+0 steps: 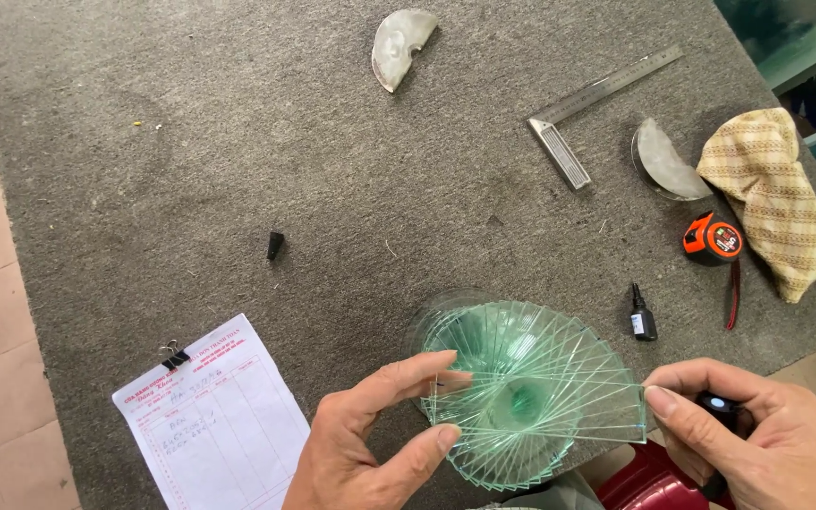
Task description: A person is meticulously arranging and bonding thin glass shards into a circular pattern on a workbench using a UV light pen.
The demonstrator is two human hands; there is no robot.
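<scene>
Two hands on one piece: a fanned, spiral stack of clear green-tinged glass strips (pixel 531 392), lying on the grey felt-covered bench (pixel 238 142) at its near edge.

Left hand (pixel 380 434): grip half closed, thumb and fingers pinching the stack's left rim.
Right hand (pixel 757 434): thumb and fingertip closed on the right corner of the top strip, with a small black object tucked in the palm; can't tell what it is.

Looks like the top strip is being lined up on the fan. I'd judge the next move needs a steady left pinch and a fine turn from the right.

Edges: sharp strip corners stick out all round both grips. The stack's near side overhangs the bench edge, so no room toward the body.

Just beyond the right grip stands a small black bottle (pixel 643 319). Further out lies an orange-and-black tape measure (pixel 713 238). Open felt lies beyond the left grip.
</scene>
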